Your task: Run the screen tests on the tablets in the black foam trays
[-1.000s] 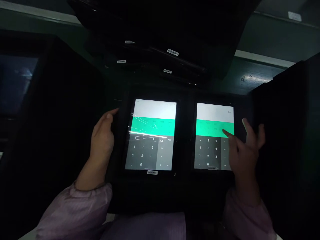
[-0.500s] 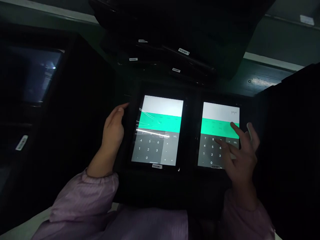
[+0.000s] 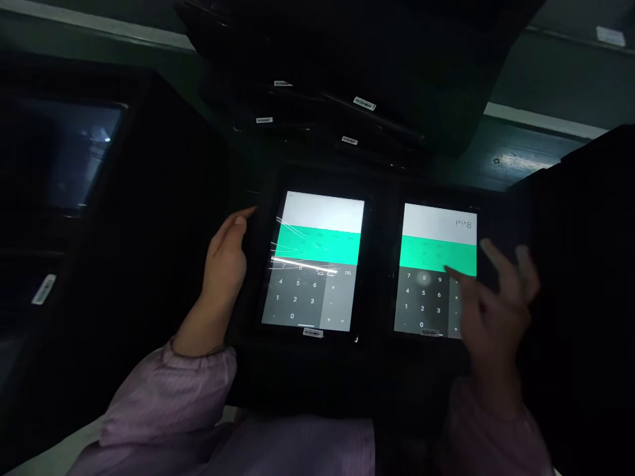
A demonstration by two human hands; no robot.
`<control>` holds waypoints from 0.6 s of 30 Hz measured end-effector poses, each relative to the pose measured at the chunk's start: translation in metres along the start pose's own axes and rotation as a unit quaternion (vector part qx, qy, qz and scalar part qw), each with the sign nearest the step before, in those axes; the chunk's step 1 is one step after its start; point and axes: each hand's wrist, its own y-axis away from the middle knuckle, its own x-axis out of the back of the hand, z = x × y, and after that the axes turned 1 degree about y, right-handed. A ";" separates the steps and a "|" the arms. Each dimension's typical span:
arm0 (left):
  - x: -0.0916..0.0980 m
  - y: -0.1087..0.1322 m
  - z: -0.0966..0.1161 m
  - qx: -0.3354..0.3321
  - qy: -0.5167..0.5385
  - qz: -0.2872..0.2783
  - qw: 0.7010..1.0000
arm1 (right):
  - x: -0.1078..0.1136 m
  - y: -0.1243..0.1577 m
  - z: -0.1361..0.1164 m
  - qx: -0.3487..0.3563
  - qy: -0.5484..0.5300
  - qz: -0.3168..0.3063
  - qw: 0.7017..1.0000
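Two lit tablets lie side by side, each with a calculator keypad, a green band and a white field. Beside the left edge of the left tablet [image 3: 288, 304] rests my left hand [image 3: 227, 254], its visible fingers stretched out and some of them lost in the dark. My right hand [image 3: 496, 297] hovers over the right side of the right tablet [image 3: 431, 261], holding nothing, fingers apart and slightly blurred. One fingertip is over the lower edge of the green band. A pale glow surrounds its 8 key, and its white field carries a short line of characters.
Beyond the tablets, several dark devices with small white labels [image 3: 364, 104] lie under a black cover [image 3: 372, 46]. At left stands a black box with a dark screen [image 3: 94, 152] and a label [image 3: 43, 289]. A black panel [image 3: 585, 264] rises at right.
My right hand has drawn back to the right from the keypad. An 8 now shows in the right tablet's white field. My left hand has stayed in place.
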 end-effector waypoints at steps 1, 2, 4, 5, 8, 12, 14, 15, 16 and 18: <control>0.000 0.000 0.000 0.005 0.000 0.000 1.000 | 0.002 0.001 0.008 -0.034 0.017 0.026 0.999; 0.000 0.000 0.001 0.006 -0.002 -0.002 1.000 | 0.004 0.002 0.016 -0.066 0.032 0.042 0.996; 0.000 0.002 0.004 0.004 -0.010 -0.003 1.000 | 0.005 0.003 0.026 -0.108 0.047 0.050 0.992; 0.000 0.002 0.005 0.003 -0.015 -0.002 1.000 | 0.005 0.004 0.028 -0.118 0.047 0.045 0.991; 0.000 0.003 0.006 -0.001 -0.027 0.003 1.000 | 0.001 0.004 0.027 -0.132 0.046 0.024 0.990; 0.001 0.003 0.004 -0.012 -0.029 0.002 1.000 | -0.002 0.003 0.022 -0.110 0.040 0.011 0.993; 0.002 0.002 0.003 -0.013 -0.031 -0.004 0.999 | -0.003 0.003 0.021 -0.085 0.031 -0.007 0.996; 0.002 0.002 0.003 -0.012 -0.032 -0.007 0.999 | -0.003 0.003 0.021 -0.079 0.027 -0.008 0.996; 0.002 0.003 0.003 -0.010 -0.029 -0.010 0.999 | -0.002 0.003 0.022 -0.080 0.026 -0.004 0.996; 0.001 0.003 0.004 -0.007 -0.025 -0.009 1.000 | -0.002 0.003 0.024 -0.101 0.027 0.021 0.994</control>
